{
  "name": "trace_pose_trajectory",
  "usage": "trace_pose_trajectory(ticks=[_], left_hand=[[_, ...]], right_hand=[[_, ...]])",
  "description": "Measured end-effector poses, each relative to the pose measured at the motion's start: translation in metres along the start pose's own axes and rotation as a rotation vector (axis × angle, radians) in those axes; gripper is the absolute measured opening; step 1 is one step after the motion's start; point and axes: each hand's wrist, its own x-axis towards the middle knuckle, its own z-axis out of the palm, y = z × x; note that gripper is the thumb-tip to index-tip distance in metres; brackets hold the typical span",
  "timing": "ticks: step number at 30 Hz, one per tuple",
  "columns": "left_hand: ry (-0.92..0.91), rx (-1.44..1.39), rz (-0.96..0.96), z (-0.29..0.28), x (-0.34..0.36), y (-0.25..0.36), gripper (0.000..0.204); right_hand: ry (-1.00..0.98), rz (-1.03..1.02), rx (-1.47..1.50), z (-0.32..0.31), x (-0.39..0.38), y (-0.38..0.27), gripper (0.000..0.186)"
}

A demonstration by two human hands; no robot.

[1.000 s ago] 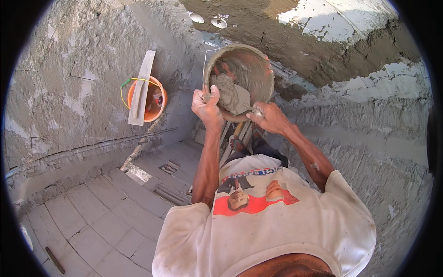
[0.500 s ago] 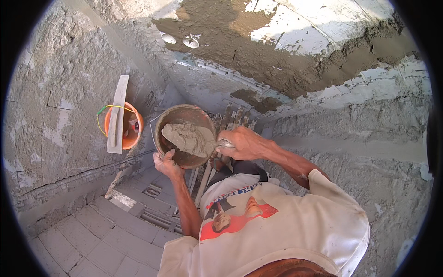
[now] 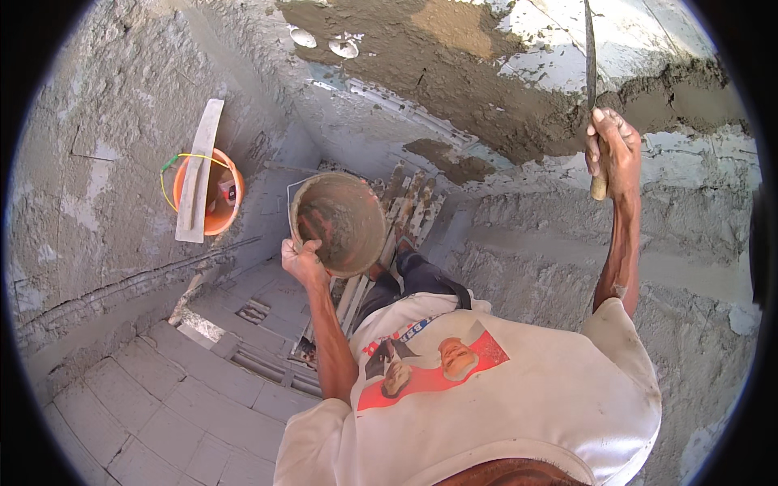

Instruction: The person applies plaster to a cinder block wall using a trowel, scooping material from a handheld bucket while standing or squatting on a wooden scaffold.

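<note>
My left hand [image 3: 305, 263] grips the near left rim of a mortar-caked bucket [image 3: 356, 202], thumb over the edge. The bucket tilts so its inside shows, with grey mortar smeared on the walls and bottom. Out to the upper right, my right hand [image 3: 617, 154] is closed round the wooden handle of a trowel [image 3: 591, 61]. Its blade points up and appears nearly edge-on, in front of the wall [image 3: 486, 89], which carries wet brown mortar and pale bare patches. Whether the blade touches the wall, I cannot tell.
On the left hangs or stands an orange bucket [image 3: 237, 215] with a yellow-green handle; a long flat float [image 3: 198, 174] lies across it. Wooden slats [image 3: 417, 202] lie under my feet. A grey block wall [image 3: 162, 405] with openings runs along the lower left.
My right hand has moved from the bucket up and right to the wall, carrying the trowel. The mound of mortar seen in the bucket is gone from there. My left hand still holds the bucket.
</note>
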Motion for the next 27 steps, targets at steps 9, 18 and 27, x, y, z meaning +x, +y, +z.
trace_pose_trajectory(ticks=[9, 18, 27], left_hand=[[-0.561, 0.142, 0.119, 0.095, 0.014, 0.047, 0.034], [-0.870, 0.131, 0.227, 0.137, 0.016, 0.086, 0.035], [-0.840, 0.171, 0.328, 0.144, 0.019, 0.092, 0.033]], right_hand=[[-0.437, -0.080, -0.621, 0.125, -0.117, 0.154, 0.030], [-0.337, -0.525, -1.151, 0.155, -0.104, 0.144, 0.032], [-0.440, -0.531, -1.220, 0.154, -0.090, 0.127, 0.038]])
